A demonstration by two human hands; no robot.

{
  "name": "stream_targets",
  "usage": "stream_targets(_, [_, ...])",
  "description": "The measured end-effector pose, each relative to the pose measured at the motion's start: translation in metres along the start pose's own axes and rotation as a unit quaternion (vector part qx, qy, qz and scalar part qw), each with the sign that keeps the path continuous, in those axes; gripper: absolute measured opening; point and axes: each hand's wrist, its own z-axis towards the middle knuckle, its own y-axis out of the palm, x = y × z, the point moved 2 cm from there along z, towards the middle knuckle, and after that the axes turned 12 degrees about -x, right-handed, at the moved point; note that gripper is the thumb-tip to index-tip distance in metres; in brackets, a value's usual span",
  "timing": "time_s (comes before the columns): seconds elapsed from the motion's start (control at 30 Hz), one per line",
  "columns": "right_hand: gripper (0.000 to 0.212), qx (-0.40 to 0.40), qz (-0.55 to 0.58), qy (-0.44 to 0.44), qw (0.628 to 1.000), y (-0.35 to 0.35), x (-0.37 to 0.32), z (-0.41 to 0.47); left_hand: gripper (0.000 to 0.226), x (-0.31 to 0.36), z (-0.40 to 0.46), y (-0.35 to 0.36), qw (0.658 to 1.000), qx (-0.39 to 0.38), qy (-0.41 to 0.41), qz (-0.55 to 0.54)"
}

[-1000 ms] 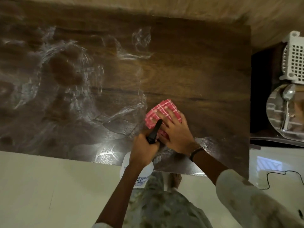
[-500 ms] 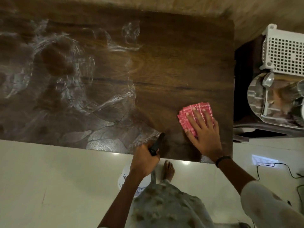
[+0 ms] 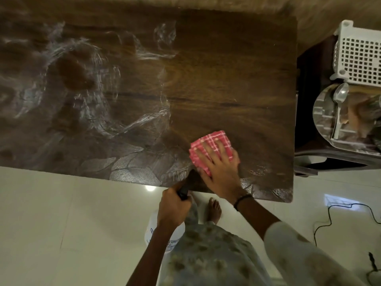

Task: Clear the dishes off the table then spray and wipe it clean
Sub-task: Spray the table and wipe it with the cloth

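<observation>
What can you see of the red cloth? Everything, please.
The red cloth is a folded pad of woven-looking fabric, red-pink with a white check pattern. It lies flat on the dark wooden table, near the table's front edge and toward its right end. The right hand presses on it with fingers spread and straight, covering its near half; the far edge and left corner show. Wet streaks lie on the wood to its left. Nothing else touches it.

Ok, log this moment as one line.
phase: wiping | right hand: presses cloth on table | left hand: grips spray bottle
</observation>
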Motion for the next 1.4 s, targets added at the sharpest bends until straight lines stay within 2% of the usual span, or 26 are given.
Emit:
stream_targets(0.1, [0.049,-0.017,-0.007,-0.081,0.997,0.013,-0.022,-0.017,0.013,-0.004,-0.004,-0.003,1.000,0.015,0.018,-0.021])
stream_targets(0.2, [0.048,-0.044,-0.037,-0.135,0.989,0.020,0.004,-0.056,0.012,-0.009,-0.006,-0.006,1.000,0.014,0.013,-0.024])
stream_targets(0.27, [0.052,-0.050,-0.050,-0.113,0.991,0.018,0.036,-0.075,0.010,-0.014,-0.005,-0.008,0.999,0.024,0.006,-0.027])
stream_targets(0.4, [0.057,-0.063,-0.044,0.022,0.997,0.005,0.073,-0.065,0.007,-0.021,-0.002,-0.013,0.998,0.041,0.009,-0.042])
stream_targets(0.47, [0.059,-0.059,-0.034,0.062,0.996,-0.003,0.056,-0.041,0.007,-0.024,-0.002,-0.014,0.998,0.049,0.016,-0.048])
stream_targets(0.53, [0.058,-0.046,-0.021,0.047,0.998,-0.005,0.024,-0.018,0.009,-0.028,-0.003,-0.017,0.996,0.060,0.016,-0.061])
stream_targets(0.67, [0.054,-0.047,-0.025,-0.078,0.995,0.011,-0.025,-0.020,0.011,-0.040,-0.004,-0.025,0.995,0.075,0.009,-0.068])
stream_targets(0.8, [0.054,-0.090,-0.086,-0.179,0.976,0.021,0.002,-0.047,0.004,-0.055,-0.012,-0.037,0.995,0.069,0.013,-0.065])
stream_targets(0.93, [0.055,-0.104,-0.113,-0.167,0.974,0.005,0.018,-0.034,0.009,-0.064,-0.015,-0.048,0.997,0.066,0.017,-0.049])
stream_targets(1.03, [0.056,-0.104,-0.106,-0.138,0.979,0.002,0.006,-0.021,0.006,-0.071,-0.011,-0.054,0.997,0.061,-0.001,-0.039])
stream_targets(1.13, [0.057,-0.104,-0.123,-0.145,0.976,-0.001,0.006,-0.005,0.002,-0.072,-0.007,-0.059,0.998,0.053,-0.006,-0.028])
stream_targets(1.2, [0.057,-0.106,-0.137,-0.151,0.973,-0.004,0.001,0.008,0.011,-0.073,-0.003,-0.062,0.999,0.043,0.005,-0.024])
stream_targets(1.4, [0.055,-0.038,-0.080,-0.118,0.989,0.007,-0.078,0.037,0.008,-0.075,0.004,-0.078,0.997,0.049,0.031,-0.060])
